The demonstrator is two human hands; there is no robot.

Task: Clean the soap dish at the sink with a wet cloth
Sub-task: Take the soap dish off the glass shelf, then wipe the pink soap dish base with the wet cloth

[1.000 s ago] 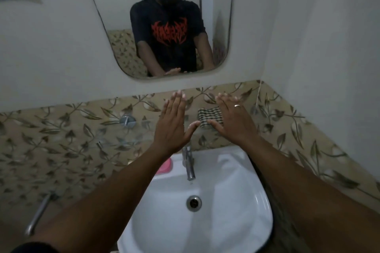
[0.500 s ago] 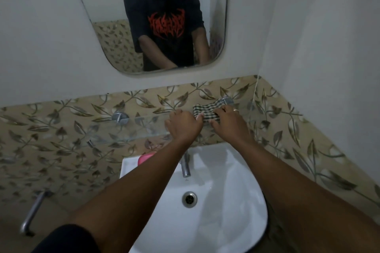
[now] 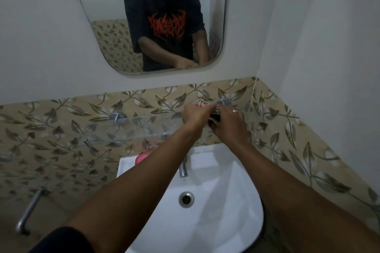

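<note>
A black-and-white checked cloth (image 3: 202, 102) lies bunched at the right end of the glass shelf (image 3: 144, 127) above the sink. My left hand (image 3: 195, 114) and my right hand (image 3: 228, 123) are both closed on the cloth, side by side, covering most of it. Below, on the sink's back left corner, a pink soap dish (image 3: 141, 157) shows partly from behind my left forearm. The white sink (image 3: 226, 201) sits under both arms.
A chrome tap (image 3: 183, 168) stands at the sink's back centre, the drain (image 3: 186, 199) below it. Shelf brackets (image 3: 117, 117) are fixed to the leaf-patterned tiles. A mirror (image 3: 156, 22) hangs above. A metal pipe (image 3: 28, 211) sticks out low left. A white wall closes the right side.
Both hands went from flat and open in front of the cloth to closed on it on the shelf. The cloth is now bunched and mostly covered.
</note>
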